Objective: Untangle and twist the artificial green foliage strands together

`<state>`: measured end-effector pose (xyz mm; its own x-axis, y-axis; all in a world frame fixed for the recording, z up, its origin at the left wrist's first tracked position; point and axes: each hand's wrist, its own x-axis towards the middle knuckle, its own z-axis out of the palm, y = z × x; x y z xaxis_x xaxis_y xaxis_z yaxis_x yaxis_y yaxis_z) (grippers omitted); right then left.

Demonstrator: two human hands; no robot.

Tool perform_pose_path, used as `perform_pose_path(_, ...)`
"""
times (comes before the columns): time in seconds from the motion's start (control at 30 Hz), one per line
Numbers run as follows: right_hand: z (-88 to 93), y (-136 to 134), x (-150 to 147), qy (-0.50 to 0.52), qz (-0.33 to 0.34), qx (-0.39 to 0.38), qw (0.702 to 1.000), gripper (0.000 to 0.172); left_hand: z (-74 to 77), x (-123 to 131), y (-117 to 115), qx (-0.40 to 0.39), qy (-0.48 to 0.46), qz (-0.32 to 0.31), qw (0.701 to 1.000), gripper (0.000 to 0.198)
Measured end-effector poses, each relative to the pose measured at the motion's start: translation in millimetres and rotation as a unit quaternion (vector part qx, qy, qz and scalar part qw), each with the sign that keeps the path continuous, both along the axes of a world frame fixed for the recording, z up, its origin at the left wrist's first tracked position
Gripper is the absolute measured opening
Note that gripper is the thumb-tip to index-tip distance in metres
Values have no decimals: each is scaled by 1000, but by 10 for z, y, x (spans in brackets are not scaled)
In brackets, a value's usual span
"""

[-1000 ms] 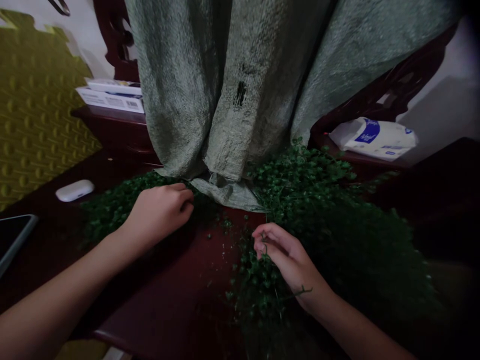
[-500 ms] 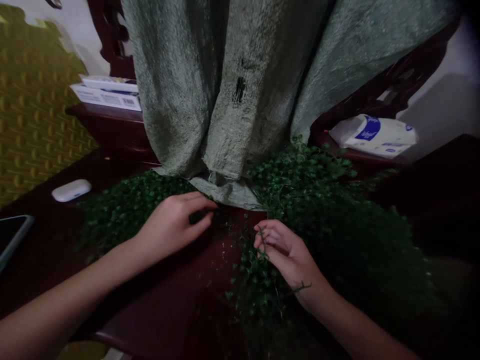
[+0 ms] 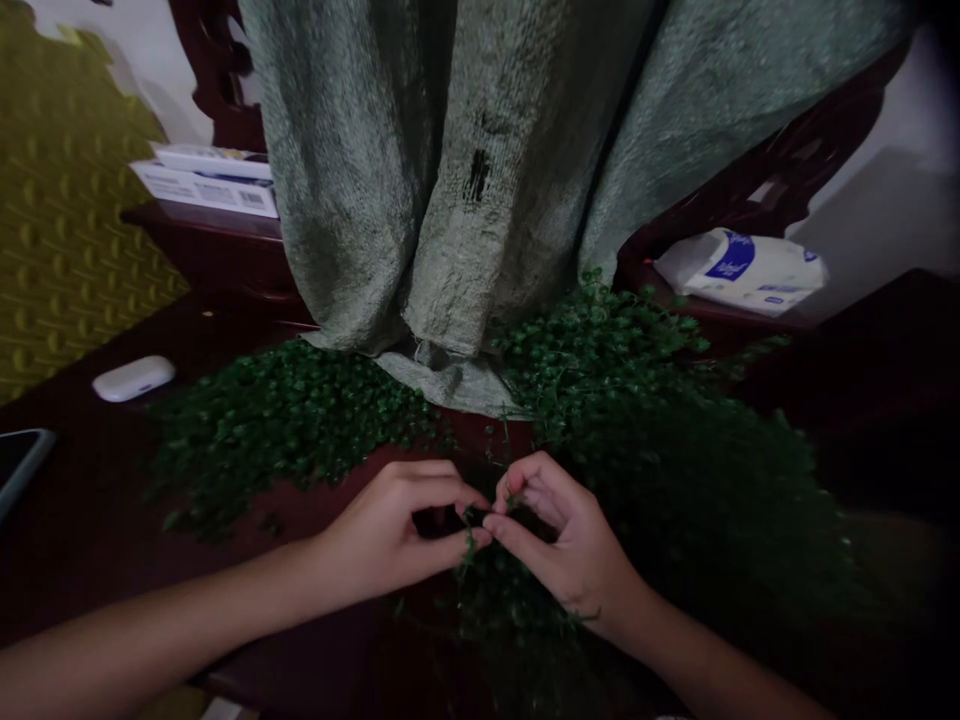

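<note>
My left hand (image 3: pixel 420 520) and my right hand (image 3: pixel 562 520) meet fingertip to fingertip over the dark red table. Pinched between them is a thin green sprig (image 3: pixel 469 545); its lower end hangs below my left fingertips. More loose stems lie under my right hand. To the left spreads a low pile of small green sprigs (image 3: pixel 292 410). A taller, tangled heap of leafy green stems (image 3: pixel 622 370) covers the right side, its near part dark and blurred.
A grey-green woven sack (image 3: pixel 465 250) hangs down at the back between both piles. At left are a white earbud case (image 3: pixel 135 379), a phone (image 3: pixel 22 460) and white boxes (image 3: pixel 206 183). A tissue pack (image 3: pixel 750 270) rests at the right on dark wood.
My left hand has come from the edge of the left pile rightward and nearer, to meet my right fingertips at the sprig. My right hand has stayed almost in place.
</note>
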<state>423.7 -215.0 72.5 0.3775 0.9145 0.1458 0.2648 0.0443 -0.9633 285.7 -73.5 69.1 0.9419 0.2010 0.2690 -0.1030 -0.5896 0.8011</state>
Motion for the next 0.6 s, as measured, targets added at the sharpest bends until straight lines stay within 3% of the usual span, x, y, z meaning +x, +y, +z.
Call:
perform_pose_path(0.1, 13, -7, 12, 35, 17, -11, 999, 15, -24, 9, 7, -2, -8, 1, 1000, 15)
perform_pose_path(0.27, 16, -1, 29, 53, 21, -6, 998, 33, -27, 50, 36, -28, 6, 12, 1000, 12)
perform_pose_path(0.43, 21, 7, 23, 16, 20, -15, 1000, 25, -22, 38, 21, 6, -27, 37, 999, 11)
perform_pose_path(0.6, 15, 5, 6, -8, 25, -8, 1000, 24, 7, 4, -1, 67, -15, 20, 997, 9)
